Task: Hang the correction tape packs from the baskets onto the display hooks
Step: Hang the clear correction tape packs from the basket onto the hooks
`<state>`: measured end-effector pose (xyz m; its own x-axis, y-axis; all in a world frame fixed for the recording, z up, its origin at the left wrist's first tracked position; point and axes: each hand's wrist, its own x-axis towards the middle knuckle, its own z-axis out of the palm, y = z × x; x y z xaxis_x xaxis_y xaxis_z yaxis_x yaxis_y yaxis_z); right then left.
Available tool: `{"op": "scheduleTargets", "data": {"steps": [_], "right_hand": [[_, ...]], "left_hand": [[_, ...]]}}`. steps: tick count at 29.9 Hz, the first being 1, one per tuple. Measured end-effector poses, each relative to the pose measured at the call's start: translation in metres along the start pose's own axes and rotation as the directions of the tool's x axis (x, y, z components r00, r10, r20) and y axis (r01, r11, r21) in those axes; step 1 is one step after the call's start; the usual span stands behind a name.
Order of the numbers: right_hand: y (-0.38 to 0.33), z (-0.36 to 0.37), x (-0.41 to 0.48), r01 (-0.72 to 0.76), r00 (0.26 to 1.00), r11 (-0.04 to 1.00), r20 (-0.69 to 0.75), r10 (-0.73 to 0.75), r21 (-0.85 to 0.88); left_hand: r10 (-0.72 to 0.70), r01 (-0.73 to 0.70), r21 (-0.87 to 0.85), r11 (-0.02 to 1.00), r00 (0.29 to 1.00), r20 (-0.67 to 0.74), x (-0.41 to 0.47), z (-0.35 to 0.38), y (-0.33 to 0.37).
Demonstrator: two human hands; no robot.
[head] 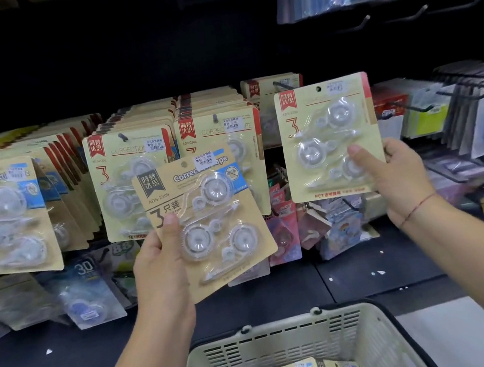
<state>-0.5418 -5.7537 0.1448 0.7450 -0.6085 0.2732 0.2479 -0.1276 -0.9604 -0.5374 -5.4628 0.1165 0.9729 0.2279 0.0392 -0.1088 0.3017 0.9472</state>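
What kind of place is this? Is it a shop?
Probably a stationery shop: correction tape packs hang in rows on display hooks, with price stickers, and a shopping basket sits below.

Saw only the far half of the basket (285,336), cropped by the bottom edge; could not read the blurred price stickers (154,145).

head view, forward-down, near display

glossy clear plastic blisters (217,216), matt card packs (327,137), slotted plastic basket (283,341)
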Motion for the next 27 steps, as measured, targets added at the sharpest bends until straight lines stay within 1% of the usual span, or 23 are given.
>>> {"op": "scheduleTargets", "data": {"steps": [10,14,18,22,27], "right_hand": [[-0.001,0.004,-0.001,-0.057,0.998,0.998,0.010,0.057,-0.013],[0.003,0.010,0.006,-0.087,0.996,0.995,0.028,0.088,-0.046],[0.015,0.029,0.036,-0.090,0.994,0.985,0.051,0.098,-0.145],[0.029,0.067,0.087,-0.053,0.998,0.962,0.023,0.061,-0.267],[0.032,0.102,0.140,-0.136,0.988,0.888,0.008,0.155,-0.438]], "left_hand": [[-0.006,0.006,-0.047,0.999,1.000,0.012,0.004,0.001,-0.002],[-0.022,0.023,-0.070,0.997,1.000,0.010,0.004,0.005,-0.001],[-0.029,0.031,-0.095,0.995,0.999,0.027,0.002,0.007,-0.003],[-0.028,0.033,-0.099,0.995,0.998,0.056,0.006,0.009,-0.003],[-0.006,0.014,-0.102,0.995,0.997,0.079,0.012,0.011,-0.001]]}}
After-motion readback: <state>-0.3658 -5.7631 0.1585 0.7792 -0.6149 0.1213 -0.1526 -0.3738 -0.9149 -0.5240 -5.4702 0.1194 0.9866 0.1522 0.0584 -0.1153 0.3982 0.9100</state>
